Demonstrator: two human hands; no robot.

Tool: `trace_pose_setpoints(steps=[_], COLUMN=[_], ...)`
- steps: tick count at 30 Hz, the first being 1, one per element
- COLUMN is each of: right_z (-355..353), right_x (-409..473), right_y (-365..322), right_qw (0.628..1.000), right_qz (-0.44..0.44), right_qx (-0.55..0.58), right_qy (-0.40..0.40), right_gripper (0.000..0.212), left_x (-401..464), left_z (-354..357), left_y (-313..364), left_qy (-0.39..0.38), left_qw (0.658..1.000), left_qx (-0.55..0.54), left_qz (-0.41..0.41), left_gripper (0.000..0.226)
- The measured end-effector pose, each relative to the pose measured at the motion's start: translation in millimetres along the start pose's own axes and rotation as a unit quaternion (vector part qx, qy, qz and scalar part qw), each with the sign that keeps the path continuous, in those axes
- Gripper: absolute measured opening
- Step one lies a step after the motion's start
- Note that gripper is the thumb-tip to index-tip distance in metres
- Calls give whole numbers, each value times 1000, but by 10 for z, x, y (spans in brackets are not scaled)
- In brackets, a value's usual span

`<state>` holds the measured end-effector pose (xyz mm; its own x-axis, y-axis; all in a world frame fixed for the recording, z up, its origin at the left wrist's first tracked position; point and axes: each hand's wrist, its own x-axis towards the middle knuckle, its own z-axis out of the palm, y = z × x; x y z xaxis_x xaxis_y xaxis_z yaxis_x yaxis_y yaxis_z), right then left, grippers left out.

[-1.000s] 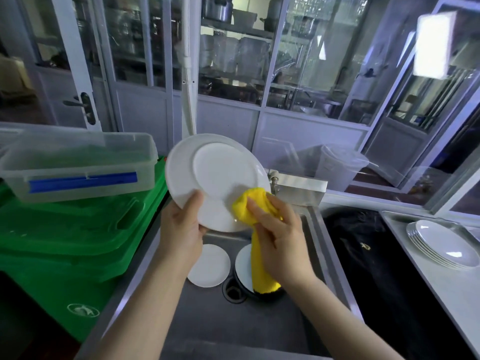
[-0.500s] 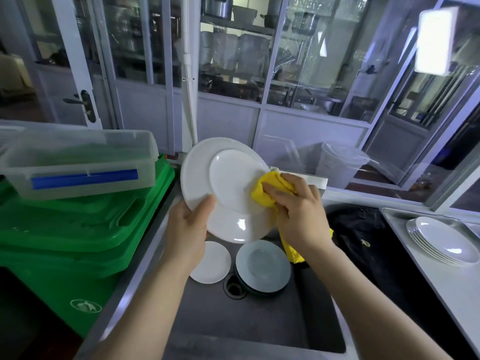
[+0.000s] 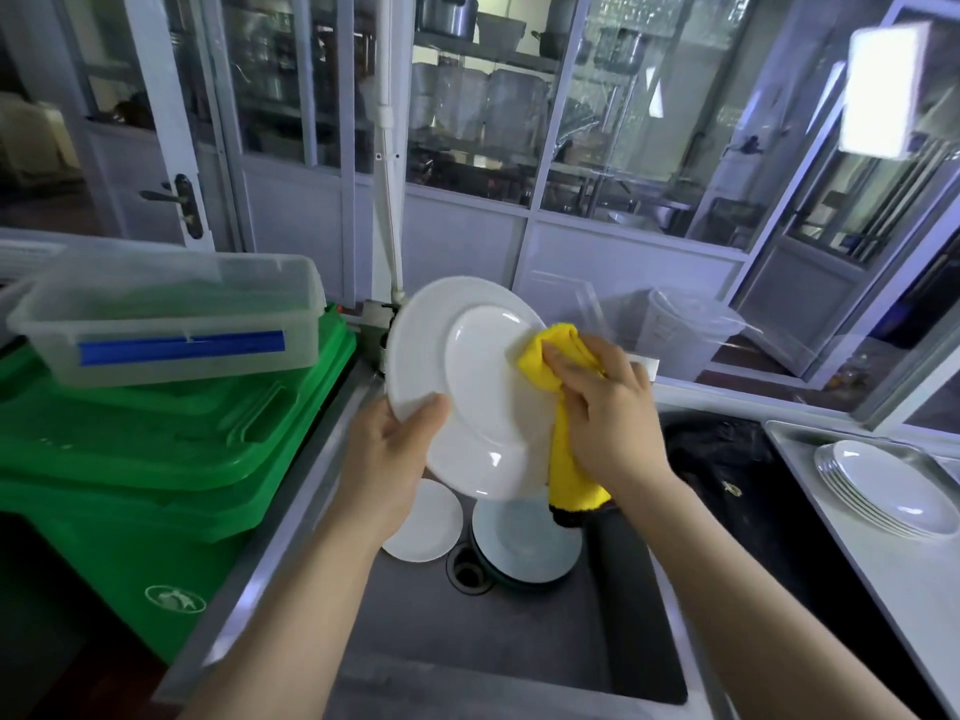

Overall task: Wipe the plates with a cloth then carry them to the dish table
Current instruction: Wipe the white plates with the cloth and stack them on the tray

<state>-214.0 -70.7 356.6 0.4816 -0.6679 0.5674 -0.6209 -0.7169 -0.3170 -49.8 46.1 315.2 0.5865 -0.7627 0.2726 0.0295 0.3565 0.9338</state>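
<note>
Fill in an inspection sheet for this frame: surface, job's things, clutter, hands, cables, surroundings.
Surface: grey steel sink with a drain; steel dish table to the right.
Job's things: white plate held tilted above the sink; yellow cloth pressed against its face; two plates in the sink; stack of plates on the dish table.
Clutter: clear plastic bin on a green bin; black bag beside the sink.
Hands: left hand grips the plate's rim, thumb on its face; right hand grips the cloth.
Cables: nothing seen.
Surroundings: glass partitions, a door with a handle, a white pipe, shelves of pots behind the glass.
</note>
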Motion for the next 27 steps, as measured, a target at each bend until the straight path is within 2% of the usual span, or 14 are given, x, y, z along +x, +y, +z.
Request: trace_pose_setpoints(steps=[3, 5, 7, 10, 13, 15, 16, 17, 19, 20, 21, 22, 24, 27], right_z=[64, 87, 51, -29, -54, -54, -65, -84, -115, -115, -117, -115, -99, -146], right_x=[-229, -301, -240, -63, 60, 48, 32, 12, -38, -58, -66, -65, -52, -30], right_y=[-199, -361, -400, -250, -15, 129, 180, 209, 211, 210, 183, 146, 82, 5], right_qw=[997, 990, 987, 994, 994, 977, 953, 913, 790, 723, 672, 647, 650, 675], right_qz=[-73, -130, -143, -77, 38, 138, 207, 273, 378, 407, 420, 419, 376, 310], right_qx=[19, 47, 72, 82, 100, 165, 222, 299, 481, 557, 610, 636, 654, 664], right_qy=[0, -9, -7, 7, -9, 0, 14, 32, 52, 39, 8, -32, -88, -86], right_gripper=[44, 44, 42, 42, 42, 41, 40, 36, 25, 19, 18, 31, 55, 50], left_x=[19, 12, 8, -18, -58, -81, -81, -72, -47, -37, -23, -15, -6, -2], left_z=[13, 21, -1, -77, -144, -183, -198, -209, -213, -203, -183, -160, -113, -81], left_y=[-19, -22, -31, -79, -100, -89, -84, -75, -54, -38, -27, -20, -26, -73], left_qy=[13, -17, -49, -58, -51, -39, -31, -23, -15, -18, -23, -29, -41, -73], left_qw=[1000, 999, 998, 997, 997, 998, 997, 994, 986, 981, 976, 972, 966, 958], left_qx=[-20, -39, -23, 43, 60, 0, -43, -81, -151, -182, -208, -226, -247, -264], left_qz=[-17, -24, -22, -3, -15, -39, -52, -64, -72, -68, -63, -60, -64, -84], left_gripper=[25, 26, 32, 48, 38, 32, 32, 32, 24, 21, 23, 27, 35, 55])
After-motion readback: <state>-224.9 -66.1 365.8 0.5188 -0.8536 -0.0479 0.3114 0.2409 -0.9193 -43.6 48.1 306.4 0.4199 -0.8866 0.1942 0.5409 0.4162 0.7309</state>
